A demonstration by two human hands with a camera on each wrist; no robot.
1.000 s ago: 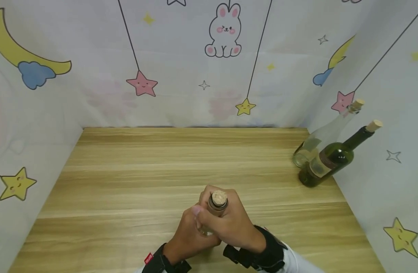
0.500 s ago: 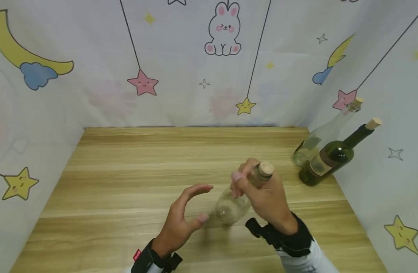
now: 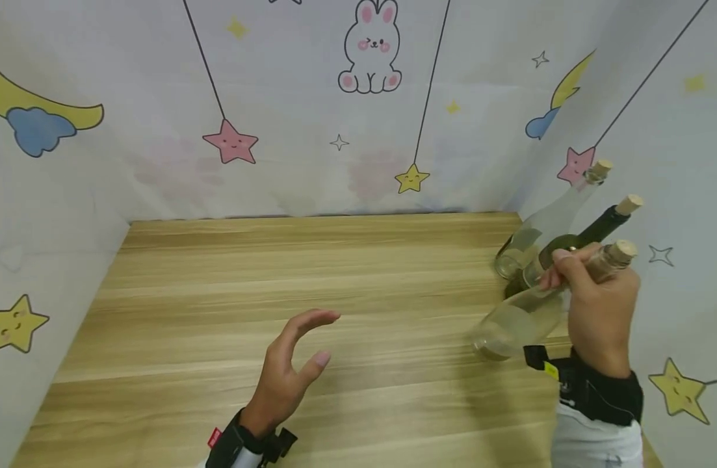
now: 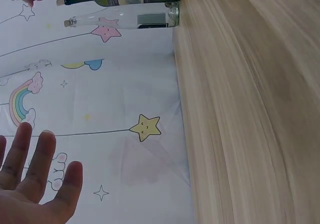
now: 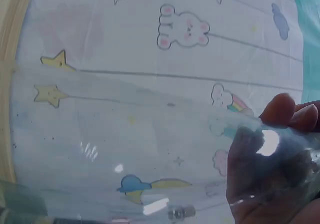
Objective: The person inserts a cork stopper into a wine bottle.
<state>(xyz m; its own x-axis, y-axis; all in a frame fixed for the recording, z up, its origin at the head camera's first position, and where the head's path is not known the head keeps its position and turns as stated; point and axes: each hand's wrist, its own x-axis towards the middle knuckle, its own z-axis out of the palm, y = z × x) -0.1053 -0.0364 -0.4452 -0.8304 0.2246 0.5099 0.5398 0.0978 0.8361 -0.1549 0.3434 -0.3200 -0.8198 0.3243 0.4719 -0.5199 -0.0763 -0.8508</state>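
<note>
My right hand [image 3: 600, 312] grips the neck of a clear glass bottle [image 3: 513, 325] with a cork in its mouth. The bottle is at the right side of the wooden table, in front of a dark green wine bottle [image 3: 598, 227] and overlapping it in the head view. Behind that stands another corked clear bottle [image 3: 548, 224]. In the right wrist view the held clear bottle [image 5: 150, 134] fills the lower half, fingers around its neck. My left hand [image 3: 285, 370] hovers over the table at centre left with fingers spread and nothing in it.
The wooden table [image 3: 247, 279] is bounded by white cloth walls [image 3: 299, 84] printed with stars, a rabbit and a moon. The right cloth wall [image 3: 686, 195] rises close beside the bottles.
My right hand has carried the clear bottle from the front middle to the right, near the other two bottles. My left hand has let go of it and moved left.
</note>
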